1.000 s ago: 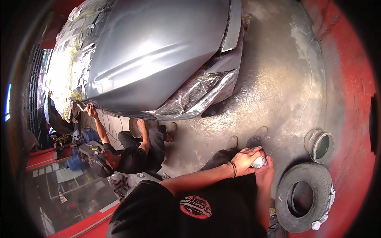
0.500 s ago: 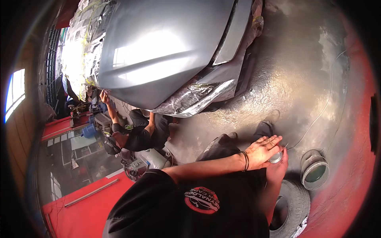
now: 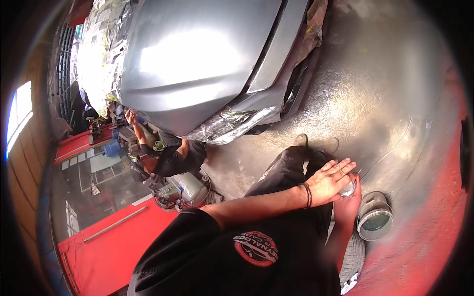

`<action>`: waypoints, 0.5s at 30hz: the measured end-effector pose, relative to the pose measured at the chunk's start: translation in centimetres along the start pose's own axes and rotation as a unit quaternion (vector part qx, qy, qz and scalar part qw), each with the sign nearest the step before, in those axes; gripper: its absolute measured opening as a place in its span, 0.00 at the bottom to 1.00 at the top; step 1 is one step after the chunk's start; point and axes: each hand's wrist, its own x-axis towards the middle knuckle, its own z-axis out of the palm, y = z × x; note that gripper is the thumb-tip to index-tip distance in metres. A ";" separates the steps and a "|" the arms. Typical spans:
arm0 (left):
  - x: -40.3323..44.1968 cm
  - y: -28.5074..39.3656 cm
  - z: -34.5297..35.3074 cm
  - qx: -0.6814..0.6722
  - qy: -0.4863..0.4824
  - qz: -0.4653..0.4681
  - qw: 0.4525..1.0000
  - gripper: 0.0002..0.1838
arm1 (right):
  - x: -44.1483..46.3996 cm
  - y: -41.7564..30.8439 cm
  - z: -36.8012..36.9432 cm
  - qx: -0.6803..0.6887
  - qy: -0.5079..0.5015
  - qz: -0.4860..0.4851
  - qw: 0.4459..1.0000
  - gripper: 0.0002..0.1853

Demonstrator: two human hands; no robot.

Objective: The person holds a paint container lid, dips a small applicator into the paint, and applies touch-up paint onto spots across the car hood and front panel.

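A small round metal can with a silvery end sits between my two hands. My right hand is wrapped around its outer side, fingers curled at the rim. From the left, my left hand, with dark bands at the wrist, reaches across and lies against the can with its fingers stretched out. Part of the can is hidden by both hands. Beyond them are dark trousers and the concrete floor.
A car with a grey hood and masking stands ahead. At left a co-worker crouches beside it, one hand at its edge. Behind them is a compressor. On the right are a bucket with greenish contents and a tyre.
My view has turned, and my hands with the can appear farther right. The left hand's fingers are straighter and more spread. The bucket and tyre appear lower and closer to my right arm.
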 end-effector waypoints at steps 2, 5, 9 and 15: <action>1.3 0.3 -1.2 -0.003 0.028 0.006 1.000 0.46 | 1.2 -1.5 0.9 0.048 0.014 0.025 0.998 0.23; 3.2 0.4 -2.5 0.020 0.057 0.024 0.998 0.47 | 3.0 -3.2 1.7 0.046 0.049 0.016 0.998 0.22; 5.6 0.0 -4.2 0.029 0.083 0.029 0.996 0.47 | 5.5 -5.5 3.8 0.028 0.031 0.017 0.999 0.21; 10.1 -1.0 -7.1 0.004 0.110 0.028 0.994 0.46 | 9.9 -9.1 5.7 0.005 0.052 0.016 0.999 0.20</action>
